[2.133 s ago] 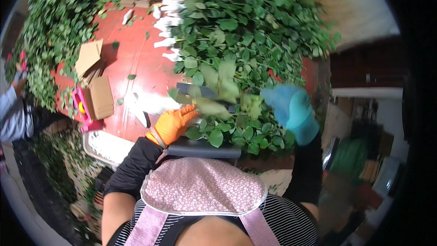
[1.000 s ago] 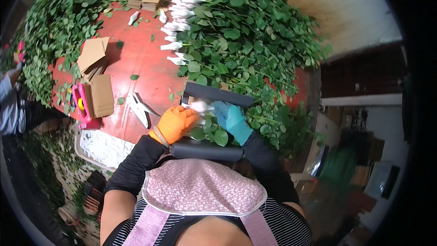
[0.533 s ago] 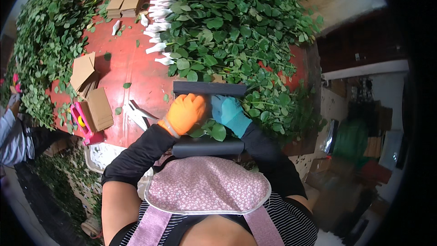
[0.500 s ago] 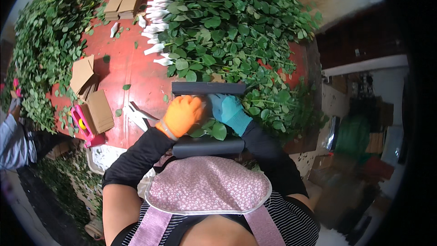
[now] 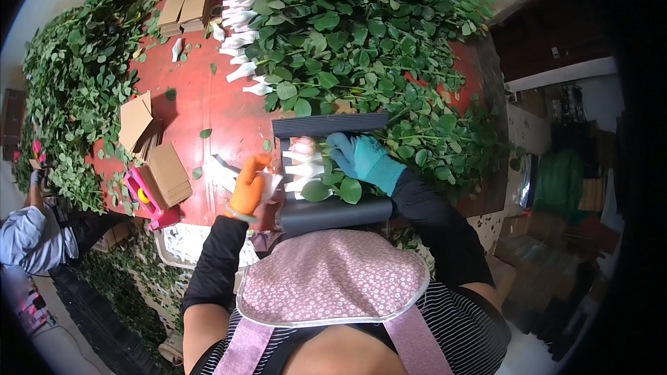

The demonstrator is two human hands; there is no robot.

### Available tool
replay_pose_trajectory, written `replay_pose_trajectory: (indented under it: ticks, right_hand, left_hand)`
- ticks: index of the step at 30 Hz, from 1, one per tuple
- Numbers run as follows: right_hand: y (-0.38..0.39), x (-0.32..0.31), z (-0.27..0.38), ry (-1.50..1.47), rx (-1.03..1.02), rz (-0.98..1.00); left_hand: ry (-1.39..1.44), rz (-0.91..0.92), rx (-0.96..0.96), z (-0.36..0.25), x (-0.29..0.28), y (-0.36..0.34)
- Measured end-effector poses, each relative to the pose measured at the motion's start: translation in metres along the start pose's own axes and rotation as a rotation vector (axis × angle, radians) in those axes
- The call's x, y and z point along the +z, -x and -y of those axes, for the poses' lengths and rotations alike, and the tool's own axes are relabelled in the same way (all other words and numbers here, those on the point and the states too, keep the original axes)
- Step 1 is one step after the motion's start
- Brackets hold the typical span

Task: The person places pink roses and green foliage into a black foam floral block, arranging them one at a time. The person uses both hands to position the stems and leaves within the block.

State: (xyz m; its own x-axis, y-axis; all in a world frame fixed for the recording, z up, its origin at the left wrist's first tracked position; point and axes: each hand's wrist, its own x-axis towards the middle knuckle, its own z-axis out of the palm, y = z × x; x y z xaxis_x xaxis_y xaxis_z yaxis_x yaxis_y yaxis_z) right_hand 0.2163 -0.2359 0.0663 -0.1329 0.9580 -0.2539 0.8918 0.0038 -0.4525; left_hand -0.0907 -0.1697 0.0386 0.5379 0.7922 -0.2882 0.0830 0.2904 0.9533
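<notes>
My left hand [image 5: 249, 187], in an orange glove, pinches a white mesh sleeve [image 5: 272, 185] just left of a black-walled holder [image 5: 333, 215]. My right hand [image 5: 363, 161], in a teal glove, lies over the holder with its fingers curled on a rose stem. That stem's bare pale pink rose head [image 5: 303, 146] sits near the holder's far wall [image 5: 330, 124]. Nearer me, several white-sleeved rose heads [image 5: 303, 170] lie side by side in the holder, partly covered by leaves [image 5: 333, 188]. The stem inside my right fingers is hidden.
Sleeved roses [image 5: 333, 42] are piled along the far side of the red table [image 5: 233, 114]. Cardboard pieces [image 5: 169, 173], a pink tool [image 5: 153, 201] and a white-handled tool [image 5: 221, 172] lie left. More leafy stems [image 5: 76, 83] and a person [image 5: 31, 232] are further left.
My left hand has moved left and nearer me, out of the holder, and now has a white sleeve. My right hand has shifted right, uncovering the pink rose head and sleeved heads.
</notes>
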Motion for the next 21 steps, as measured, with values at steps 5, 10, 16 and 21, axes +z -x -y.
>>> replay_pose_trajectory:
  ticks: [5, 10, 16, 21]
  right_hand:
    - [0.003, -0.01, 0.012, 0.097, -0.189, -0.07]
    - [-0.009, -0.014, 0.029, 0.302, -0.101, 0.159]
    - [-0.005, -0.004, 0.023, 0.192, -0.098, 0.076]
    - [0.008, -0.006, 0.007, -0.215, -0.18, -0.039]
  left_hand:
    - [0.142, -0.113, 0.051, 0.002, 0.054, -0.022]
    - [0.152, -0.153, 0.038, 0.027, 0.048, -0.033]
    - [0.414, -0.476, -0.005, 0.041, 0.01, -0.014]
    - [0.405, -0.186, -0.041, 0.013, -0.019, 0.004]
